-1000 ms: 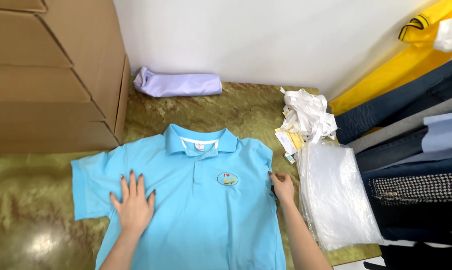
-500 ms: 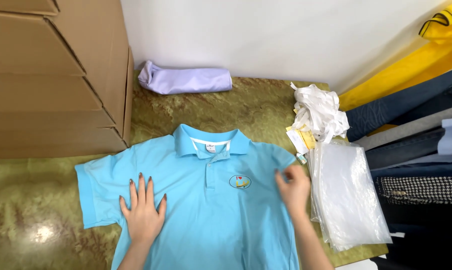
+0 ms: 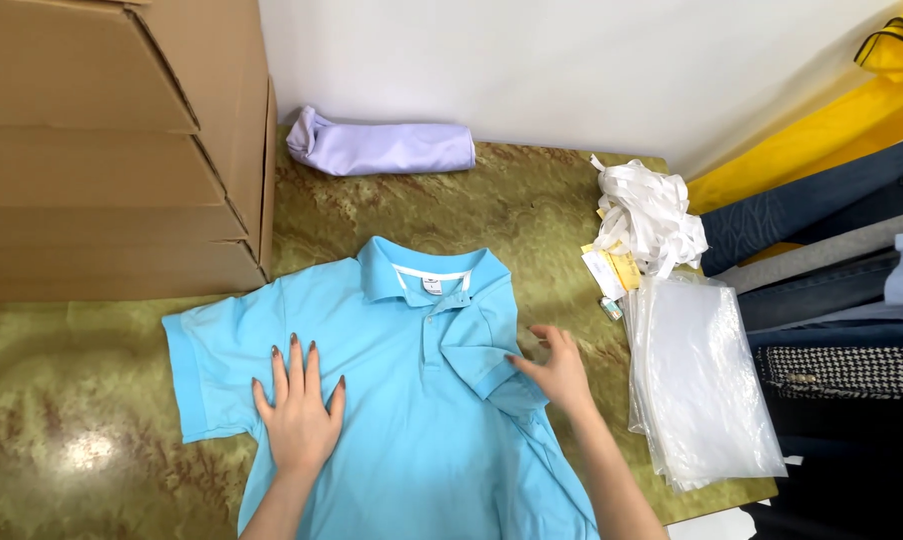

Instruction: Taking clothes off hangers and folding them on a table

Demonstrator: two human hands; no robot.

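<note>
The single head-worn camera looks steeply down from close above onto the glossy olive-green marbled tabletop (image 3: pixel 532 205), facing the white wall across the frame's top, with stacked brown cardboard boxes (image 3: pixel 102 150) filling the upper left.
</note>
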